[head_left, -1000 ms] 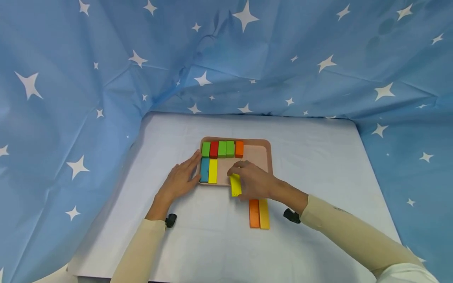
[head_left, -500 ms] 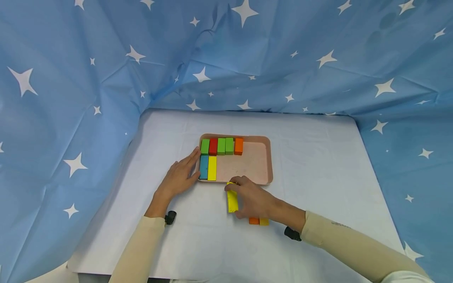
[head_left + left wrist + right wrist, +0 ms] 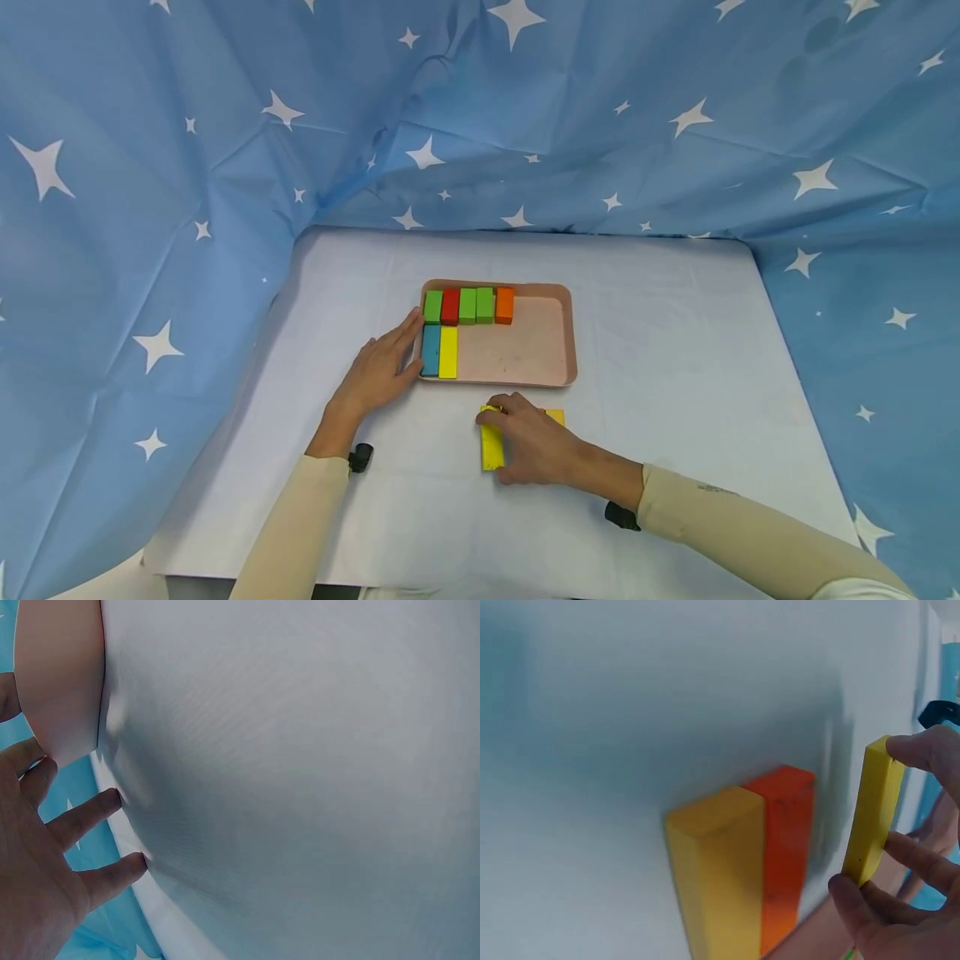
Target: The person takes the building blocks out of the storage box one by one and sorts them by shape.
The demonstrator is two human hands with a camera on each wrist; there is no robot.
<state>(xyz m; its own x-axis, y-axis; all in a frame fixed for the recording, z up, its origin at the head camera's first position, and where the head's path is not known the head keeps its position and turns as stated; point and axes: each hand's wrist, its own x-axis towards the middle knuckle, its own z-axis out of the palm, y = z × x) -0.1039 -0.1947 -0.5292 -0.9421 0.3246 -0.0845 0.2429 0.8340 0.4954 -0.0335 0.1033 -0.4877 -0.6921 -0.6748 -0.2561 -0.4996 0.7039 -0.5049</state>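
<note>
My right hand (image 3: 536, 446) pinches a yellow block (image 3: 492, 446) end to end between thumb and fingers, in front of the tray. In the right wrist view the yellow block (image 3: 874, 810) is tilted, close over the white cloth. Beside it an amber block (image 3: 727, 862) and an orange block (image 3: 787, 847) lie side by side, mostly hidden under the hand in the head view. My left hand (image 3: 375, 375) rests with extended fingers at the left side of the pink tray (image 3: 517, 354); the left wrist view shows those fingers (image 3: 82, 817) by the tray wall (image 3: 60, 682).
Along the tray's back stand green (image 3: 432, 307), red (image 3: 449, 307) and orange (image 3: 504, 306) blocks in a row. A blue block (image 3: 431, 350) and another yellow block (image 3: 447, 352) fill its left front. A blue star-printed curtain (image 3: 480, 108) surrounds the white table (image 3: 675, 350).
My right hand has drawn back with the yellow block from the tray's front edge to the table before it, now covering most of the amber and orange blocks. The left hand stays at the tray.
</note>
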